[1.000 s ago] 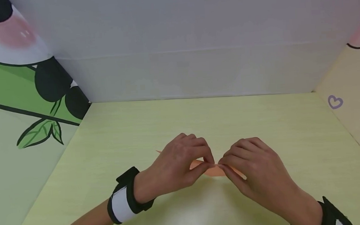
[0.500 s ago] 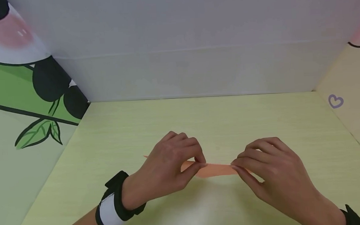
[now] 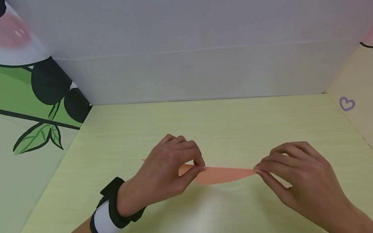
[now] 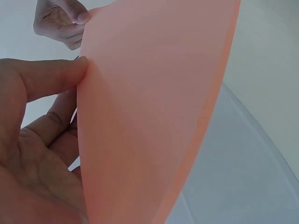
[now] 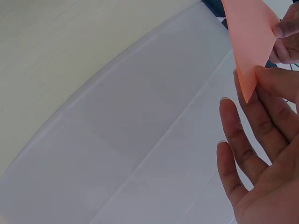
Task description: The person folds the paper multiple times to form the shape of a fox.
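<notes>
Compared with a second ago, when the two hands met fingertip to fingertip over the middle of the sheet, they now stand well apart, and a longer stretch of the folded orange paper (image 3: 221, 174) shows between them. It is held just above the pale yellow-green table (image 3: 237, 128), near the front centre, with its folded edge running left to right and its lower edge bellying down towards the table. Thin and light, it bends under its own weight and would crease or tear readily; it is best taken by a light pinch along the folded edge or at the pointed ends, as here. Left hand (image 3: 171, 172): thumb and forefinger pinch the paper at its left part, the other fingers curled above; one tip of the sheet pokes out behind the hand. Right hand (image 3: 296, 176): thumb and forefinger pinch the right-hand point, the remaining fingers loosely bent. Each wrist bears a black-and-white band (image 3: 108, 217). White back wall (image 3: 190, 60) and a side panel with a panda print (image 3: 32, 85) enclose the table.
</notes>
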A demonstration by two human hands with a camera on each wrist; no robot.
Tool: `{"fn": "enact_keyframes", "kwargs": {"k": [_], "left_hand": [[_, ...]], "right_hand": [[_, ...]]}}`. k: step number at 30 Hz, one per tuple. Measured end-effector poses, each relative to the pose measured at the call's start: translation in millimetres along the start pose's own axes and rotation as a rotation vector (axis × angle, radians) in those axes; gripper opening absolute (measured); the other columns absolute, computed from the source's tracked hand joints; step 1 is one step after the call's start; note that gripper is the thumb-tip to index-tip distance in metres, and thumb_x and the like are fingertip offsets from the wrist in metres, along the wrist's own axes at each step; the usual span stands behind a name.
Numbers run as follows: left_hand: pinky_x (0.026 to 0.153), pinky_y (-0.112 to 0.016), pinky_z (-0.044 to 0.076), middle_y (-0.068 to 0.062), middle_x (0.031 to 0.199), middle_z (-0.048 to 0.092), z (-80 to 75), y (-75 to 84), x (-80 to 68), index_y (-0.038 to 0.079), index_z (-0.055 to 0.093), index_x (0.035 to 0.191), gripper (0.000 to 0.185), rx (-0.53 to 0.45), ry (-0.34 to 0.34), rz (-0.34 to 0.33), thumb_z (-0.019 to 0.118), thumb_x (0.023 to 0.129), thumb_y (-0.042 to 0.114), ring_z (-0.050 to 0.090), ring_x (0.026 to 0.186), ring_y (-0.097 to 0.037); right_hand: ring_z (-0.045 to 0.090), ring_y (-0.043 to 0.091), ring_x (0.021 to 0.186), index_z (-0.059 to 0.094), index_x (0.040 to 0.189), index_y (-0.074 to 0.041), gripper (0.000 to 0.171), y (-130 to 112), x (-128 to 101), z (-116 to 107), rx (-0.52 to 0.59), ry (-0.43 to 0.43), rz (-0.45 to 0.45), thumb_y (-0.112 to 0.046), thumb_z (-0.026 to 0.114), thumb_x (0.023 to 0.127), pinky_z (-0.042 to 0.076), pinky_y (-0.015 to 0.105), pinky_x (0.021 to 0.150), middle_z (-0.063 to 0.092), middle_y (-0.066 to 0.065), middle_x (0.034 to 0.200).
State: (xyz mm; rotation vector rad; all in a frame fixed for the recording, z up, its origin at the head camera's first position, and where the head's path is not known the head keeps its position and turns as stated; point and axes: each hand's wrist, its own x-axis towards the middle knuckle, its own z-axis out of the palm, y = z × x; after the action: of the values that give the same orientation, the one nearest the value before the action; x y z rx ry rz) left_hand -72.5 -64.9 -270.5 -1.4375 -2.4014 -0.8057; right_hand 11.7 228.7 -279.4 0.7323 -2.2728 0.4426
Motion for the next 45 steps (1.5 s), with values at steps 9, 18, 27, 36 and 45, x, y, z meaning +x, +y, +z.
{"fn": "enact_keyframes", "kwargs": {"k": [9,18,27,36,45], "left_hand": [[0.082,-0.027,0.04,0.022,0.084,0.061,-2.2,0.2,-1.0,0.026,0.067,0.083,0.016,0.002,-0.005,0.007,0.08,0.09,0.02,0.051,0.078,-0.002],[0.083,-0.029,0.041,0.021,0.084,0.062,-4.8,-1.6,-0.4,0.025,0.066,0.082,0.017,0.019,-0.013,0.005,0.08,0.09,0.019,0.051,0.077,-0.003],[0.082,-0.033,0.042,0.02,0.084,0.062,-15.0,-14.4,-9.5,0.024,0.065,0.081,0.022,0.058,0.043,-0.068,0.079,0.085,0.008,0.049,0.075,-0.005],[0.084,-0.029,0.041,0.02,0.086,0.06,1.9,-2.1,-3.0,0.025,0.066,0.083,0.019,0.005,-0.011,-0.027,0.078,0.09,0.012,0.05,0.078,-0.003],[0.083,-0.025,0.04,0.019,0.086,0.06,13.5,17.3,4.6,0.025,0.067,0.084,0.016,-0.014,0.006,0.041,0.079,0.09,0.016,0.05,0.079,-0.002]], "right_hand": [[0.063,0.02,0.078,0.079,0.081,-0.017,0.046,1.5,-2.1,-2.3,-0.014,0.016,-0.011,-0.04,0.049,0.108,0.042,0.033,0.089,0.07,-0.009,0.077],[0.063,0.02,0.074,0.077,0.08,-0.017,0.05,6.7,-11.3,-7.9,-0.047,0.01,0.039,-0.044,0.046,0.108,0.032,0.02,0.101,0.069,-0.008,0.075],[0.062,0.025,0.072,0.078,0.08,-0.012,0.052,22.8,-25.4,-16.7,-0.116,0.06,0.044,-0.045,0.048,0.107,0.03,0.017,0.105,0.07,-0.001,0.072],[0.064,0.025,0.081,0.08,0.095,-0.012,0.043,1.1,-12.6,-7.9,-0.025,0.08,0.008,-0.041,0.051,0.107,0.036,0.022,0.099,0.074,0.0,0.088],[0.064,0.015,0.08,0.078,0.089,-0.017,0.044,-30.0,11.5,18.5,0.056,0.004,-0.045,-0.037,0.045,0.11,0.044,0.032,0.085,0.071,-0.009,0.086]]}}
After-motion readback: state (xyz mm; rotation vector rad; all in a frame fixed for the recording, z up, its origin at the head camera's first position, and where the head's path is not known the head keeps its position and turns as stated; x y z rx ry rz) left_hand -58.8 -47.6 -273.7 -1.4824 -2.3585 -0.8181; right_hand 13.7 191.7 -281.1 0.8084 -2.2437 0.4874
